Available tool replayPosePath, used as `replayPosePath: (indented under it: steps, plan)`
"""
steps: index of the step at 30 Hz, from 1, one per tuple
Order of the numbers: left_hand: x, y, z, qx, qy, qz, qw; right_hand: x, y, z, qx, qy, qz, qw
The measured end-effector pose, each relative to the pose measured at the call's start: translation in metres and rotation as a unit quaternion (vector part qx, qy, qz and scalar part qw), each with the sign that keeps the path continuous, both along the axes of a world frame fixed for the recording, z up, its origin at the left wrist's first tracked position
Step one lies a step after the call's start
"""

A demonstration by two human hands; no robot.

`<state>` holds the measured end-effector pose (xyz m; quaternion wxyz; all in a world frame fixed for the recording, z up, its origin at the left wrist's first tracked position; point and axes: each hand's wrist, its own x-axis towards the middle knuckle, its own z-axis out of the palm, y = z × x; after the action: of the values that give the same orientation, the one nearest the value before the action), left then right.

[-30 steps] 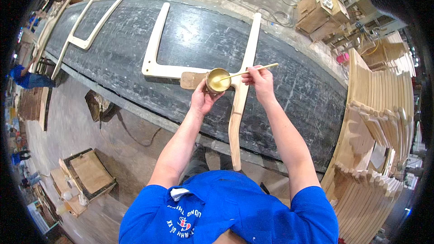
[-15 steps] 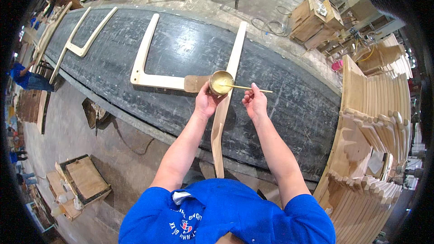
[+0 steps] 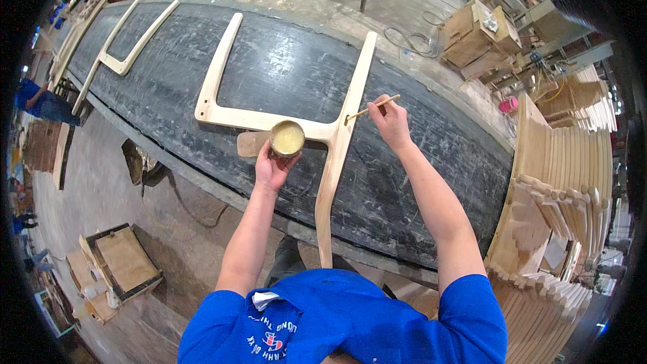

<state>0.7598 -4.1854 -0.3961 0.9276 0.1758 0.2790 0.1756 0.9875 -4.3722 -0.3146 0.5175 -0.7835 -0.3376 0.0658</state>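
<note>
My left hand (image 3: 273,170) is closed around a small round cup (image 3: 288,139) of pale yellow paste, holding it above the dark tabletop. A flat brown wooden piece (image 3: 252,144) juts out from the cup's left side; how it joins the cup is hidden. In my right hand (image 3: 391,123), a thin wooden stick (image 3: 387,100) is pinched between the fingers. The stick's lower tip is at a small dark hole in the pale wooden chair frame (image 3: 256,120), near the joint of its crossbar and right leg. The frame lies flat, its long leg reaching over the near table edge.
The long dark table (image 3: 431,182) also carries another wooden frame (image 3: 121,67) farther left. Stacked wooden parts (image 3: 566,155) stand at the right. A wooden box (image 3: 128,263) sits on the floor at lower left. Another person (image 3: 44,104) is at the far left.
My left hand has carried the cup and brown piece left and slightly nearer. The stick has come out of the cup, and my right hand has brought its tip to the frame's hole.
</note>
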Motion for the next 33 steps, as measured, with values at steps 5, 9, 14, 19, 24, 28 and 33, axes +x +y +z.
replayPosePath:
  steps: [5, 9, 14, 19, 24, 28, 33]
  plan:
    - [-0.031, 0.013, -0.009, -0.005, -0.026, 0.014, 1.0, 0.003, 0.016, -0.013, -0.06, -0.065, 0.035, 0.995]
    - [-0.042, 0.015, -0.013, -0.02, -0.029, 0.006, 0.999, 0.007, 0.022, -0.026, -0.12, -0.113, 0.066, 0.984]
    - [-0.053, 0.02, -0.016, -0.022, -0.049, 0.019, 0.998, -0.003, 0.027, -0.027, -0.151, -0.141, 0.108, 0.973]
    - [-0.055, 0.02, -0.014, -0.027, -0.021, 0.018, 0.999, 0.002, 0.038, -0.029, -0.127, -0.172, 0.068, 0.974]
    - [-0.058, 0.024, -0.009, -0.014, 0.002, 0.016, 1.0, 0.02, 0.038, -0.018, -0.189, -0.2, 0.128, 0.953]
    - [-0.06, 0.028, -0.007, -0.011, -0.03, -0.019, 0.999, 0.026, 0.02, 0.003, -0.217, -0.215, 0.275, 0.912]
    - [-0.049, 0.019, -0.003, 0.008, 0.023, -0.045, 0.999, 0.01, -0.042, 0.052, -0.207, -0.271, 0.277, 0.898]
